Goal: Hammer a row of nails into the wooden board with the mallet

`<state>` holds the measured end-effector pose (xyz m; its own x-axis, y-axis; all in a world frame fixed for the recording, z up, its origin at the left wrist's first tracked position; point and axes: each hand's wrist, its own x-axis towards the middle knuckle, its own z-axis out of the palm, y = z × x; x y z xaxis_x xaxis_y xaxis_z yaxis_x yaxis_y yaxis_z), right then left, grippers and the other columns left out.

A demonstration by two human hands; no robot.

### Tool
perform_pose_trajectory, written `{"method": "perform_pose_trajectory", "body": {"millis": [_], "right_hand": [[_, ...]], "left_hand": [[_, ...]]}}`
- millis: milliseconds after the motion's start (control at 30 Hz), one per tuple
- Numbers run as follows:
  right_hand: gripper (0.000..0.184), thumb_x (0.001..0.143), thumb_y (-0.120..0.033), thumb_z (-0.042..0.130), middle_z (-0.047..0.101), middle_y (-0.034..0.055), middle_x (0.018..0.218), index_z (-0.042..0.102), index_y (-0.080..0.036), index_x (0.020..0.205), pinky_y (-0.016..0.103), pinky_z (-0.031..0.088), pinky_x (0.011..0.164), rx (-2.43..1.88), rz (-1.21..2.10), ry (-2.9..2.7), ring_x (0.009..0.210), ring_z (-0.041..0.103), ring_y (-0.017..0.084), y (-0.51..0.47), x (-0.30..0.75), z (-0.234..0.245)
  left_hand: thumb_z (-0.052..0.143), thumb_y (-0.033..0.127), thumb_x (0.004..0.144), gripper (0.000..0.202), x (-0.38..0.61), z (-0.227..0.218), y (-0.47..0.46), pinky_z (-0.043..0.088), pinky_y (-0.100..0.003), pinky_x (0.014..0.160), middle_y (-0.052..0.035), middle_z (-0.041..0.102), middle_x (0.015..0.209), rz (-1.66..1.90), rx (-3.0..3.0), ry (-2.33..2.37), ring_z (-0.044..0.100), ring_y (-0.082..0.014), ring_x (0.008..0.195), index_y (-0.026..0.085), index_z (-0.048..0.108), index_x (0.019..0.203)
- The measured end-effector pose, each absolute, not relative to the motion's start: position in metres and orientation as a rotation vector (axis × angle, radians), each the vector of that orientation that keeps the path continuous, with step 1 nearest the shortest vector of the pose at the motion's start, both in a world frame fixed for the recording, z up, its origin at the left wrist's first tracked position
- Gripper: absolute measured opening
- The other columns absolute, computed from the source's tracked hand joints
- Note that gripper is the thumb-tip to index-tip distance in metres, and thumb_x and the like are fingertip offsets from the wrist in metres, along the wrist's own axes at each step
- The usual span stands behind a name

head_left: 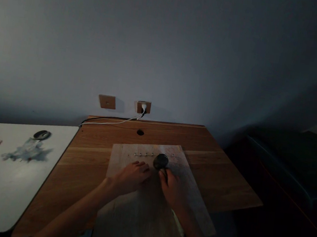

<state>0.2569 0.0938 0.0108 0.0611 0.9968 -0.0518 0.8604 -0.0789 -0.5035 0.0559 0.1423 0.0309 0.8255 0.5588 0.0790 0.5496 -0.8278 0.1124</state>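
A pale wooden board [126, 213] lies on a brown wooden desk [211, 177]. A row of several small metal nails [143, 154] stands near the board's far edge. My right hand [172, 188] is closed round the handle of a dark round-headed tool, apparently a hammer [161, 161], whose head rests on the board at the right end of the nail row. My left hand [133, 174] rests on the board just left of the hammer head, with its fingers curled under, close to the nails. What those fingers pinch, if anything, is hidden.
A white table [12, 186] with printed pictures and a dark round object [42, 134] adjoins the desk on the left. Two wall plates, one with a white plug [144, 106] and cable, sit behind the desk. A dark piece of furniture [289, 166] stands at the right.
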Motion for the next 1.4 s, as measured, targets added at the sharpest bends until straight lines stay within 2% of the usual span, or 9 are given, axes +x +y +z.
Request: {"method": "perform_pose_trajectory", "body": {"millis": [233, 400, 567, 700, 900, 1000, 1100, 1267, 1400], "right_hand": [[0.031, 0.106, -0.034, 0.041, 0.077, 0.0107, 0.090, 0.067, -0.017, 0.105, 0.027, 0.040, 0.065, -1.994, 0.578, -1.868, 0.082, 0.072, 0.023, 0.093, 0.258, 0.014], [0.030, 0.105, -0.034, 0.042, 0.077, 0.0109, 0.090, 0.068, -0.017, 0.107, 0.027, 0.039, 0.065, -1.996, 0.606, -1.847, 0.083, 0.073, 0.023, 0.093, 0.258, 0.015], [0.032, 0.105, -0.036, 0.042, 0.077, 0.0109, 0.086, 0.068, -0.017, 0.105, 0.028, 0.038, 0.064, -1.996, 0.616, -1.835, 0.080, 0.072, 0.023, 0.093, 0.259, 0.013], [0.035, 0.105, -0.038, 0.040, 0.076, 0.0101, 0.086, 0.068, -0.017, 0.107, 0.028, 0.039, 0.064, -1.979, 0.624, -1.823, 0.081, 0.072, 0.023, 0.092, 0.260, 0.013], [0.036, 0.105, -0.039, 0.041, 0.077, 0.0114, 0.088, 0.069, -0.017, 0.109, 0.028, 0.039, 0.064, -2.036, 0.607, -1.824, 0.082, 0.072, 0.024, 0.092, 0.257, 0.018], [0.034, 0.105, -0.039, 0.042, 0.077, 0.0107, 0.086, 0.070, -0.018, 0.105, 0.028, 0.037, 0.063, -2.051, 0.607, -1.823, 0.080, 0.072, 0.024, 0.092, 0.257, 0.020], [0.035, 0.105, -0.039, 0.042, 0.077, 0.0104, 0.086, 0.070, -0.018, 0.106, 0.028, 0.037, 0.063, -2.040, 0.620, -1.825, 0.080, 0.072, 0.023, 0.092, 0.259, 0.018], [0.033, 0.105, -0.037, 0.042, 0.077, 0.0104, 0.090, 0.068, -0.017, 0.108, 0.027, 0.039, 0.066, -1.994, 0.666, -1.802, 0.084, 0.072, 0.023, 0.092, 0.258, 0.017], [0.032, 0.104, -0.036, 0.043, 0.077, 0.0096, 0.088, 0.068, -0.018, 0.106, 0.027, 0.039, 0.064, -1.998, 0.654, -1.801, 0.082, 0.072, 0.023, 0.092, 0.258, 0.017]], "left_hand": [[0.061, 0.015, 0.093, 0.007, 0.077, 0.027, 0.121, 0.047, -0.036, 0.077, -0.0051, 0.069, 0.088, 0.246, 3.161, 0.743, 0.064, -0.0219, 0.087, 0.019, 0.066, 0.098], [0.060, 0.014, 0.094, 0.009, 0.080, 0.028, 0.105, 0.046, -0.035, 0.072, -0.0053, 0.069, 0.087, 0.273, 3.227, 0.702, 0.064, -0.0212, 0.083, 0.019, 0.066, 0.089], [0.065, 0.016, 0.091, 0.004, 0.080, 0.028, 0.084, 0.047, -0.035, 0.069, -0.0043, 0.070, 0.088, 0.229, 3.213, 0.713, 0.064, -0.0210, 0.081, 0.017, 0.067, 0.095], [0.066, 0.017, 0.091, 0.001, 0.076, 0.019, 0.068, 0.047, -0.033, 0.066, -0.0030, 0.069, 0.083, 0.339, 3.207, 0.677, 0.064, -0.0202, 0.081, 0.017, 0.067, 0.092], [0.061, 0.018, 0.096, 0.013, 0.067, 0.008, 0.063, 0.049, -0.031, 0.064, -0.0029, 0.066, 0.080, 0.365, 3.103, 0.766, 0.063, -0.0173, 0.076, 0.018, 0.065, 0.083], [0.057, 0.018, 0.098, 0.014, 0.063, 0.016, 0.065, 0.051, -0.031, 0.065, -0.0035, 0.067, 0.082, 0.355, 3.075, 0.759, 0.064, -0.0178, 0.078, 0.018, 0.065, 0.087], [0.056, 0.015, 0.097, 0.010, 0.056, 0.025, 0.067, 0.054, -0.031, 0.071, -0.0053, 0.068, 0.093, 0.307, 3.105, 0.702, 0.066, -0.0197, 0.088, 0.017, 0.065, 0.095], [0.050, 0.008, 0.097, 0.020, 0.035, 0.020, 0.072, 0.056, -0.032, 0.082, -0.0069, 0.070, 0.108, 0.354, 3.099, 0.710, 0.066, -0.0203, 0.101, 0.017, 0.064, 0.107], [0.049, 0.007, 0.097, 0.021, 0.024, 0.012, 0.076, 0.055, -0.032, 0.085, -0.0072, 0.070, 0.105, 0.420, 3.068, 0.751, 0.066, -0.0204, 0.101, 0.017, 0.064, 0.108]]}}
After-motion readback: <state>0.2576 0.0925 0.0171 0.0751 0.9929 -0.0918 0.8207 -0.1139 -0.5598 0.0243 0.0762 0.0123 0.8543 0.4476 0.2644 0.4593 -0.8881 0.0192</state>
